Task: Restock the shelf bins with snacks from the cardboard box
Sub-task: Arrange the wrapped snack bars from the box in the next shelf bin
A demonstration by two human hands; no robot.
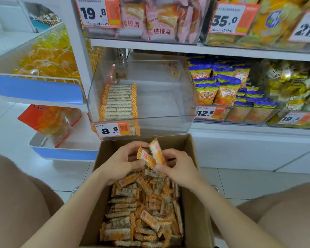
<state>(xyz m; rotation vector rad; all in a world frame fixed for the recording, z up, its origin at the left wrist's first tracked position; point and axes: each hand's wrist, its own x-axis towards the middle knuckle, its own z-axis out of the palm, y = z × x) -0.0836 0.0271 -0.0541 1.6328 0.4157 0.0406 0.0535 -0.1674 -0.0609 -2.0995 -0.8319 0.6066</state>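
Left hand (121, 162) and right hand (180, 167) grips both pinch two snack bars (157, 153) between them, above cardboard box (191, 203).

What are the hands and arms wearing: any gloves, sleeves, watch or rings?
Nothing that shows. The left hand and right hand are bare, with no gloves and no visible rings. The left forearm and right forearm are bare too: no sleeve, watch or bracelet appears anywhere down to the frame's lower edge.
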